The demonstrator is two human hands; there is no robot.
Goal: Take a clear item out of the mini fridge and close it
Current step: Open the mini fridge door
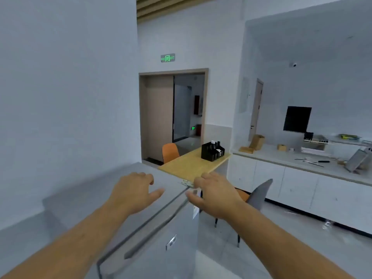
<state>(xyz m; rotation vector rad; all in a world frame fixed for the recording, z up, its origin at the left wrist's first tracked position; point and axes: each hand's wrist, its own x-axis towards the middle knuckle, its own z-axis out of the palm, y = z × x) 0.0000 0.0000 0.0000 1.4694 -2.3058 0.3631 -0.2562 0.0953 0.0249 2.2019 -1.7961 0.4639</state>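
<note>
A grey mini fridge (84, 200) stands right below me against the left wall, its door (165, 248) shut, with a dark groove along the door's top edge. My left hand (134, 190) hovers over the fridge top, fingers spread, holding nothing. My right hand (213, 196) is at the fridge's upper right corner by the metal hinge (187, 183), fingers apart and empty; whether it touches the corner I cannot tell. The fridge's inside is hidden, so no clear item is visible.
A wooden table (189, 166) with a black organizer (212, 151) stands just behind the fridge, with an orange chair (170, 152) beyond it. A grey chair back (260, 193) is close by my right hand. White counter cabinets (302, 182) run along the right. An open doorway (181, 109) lies ahead.
</note>
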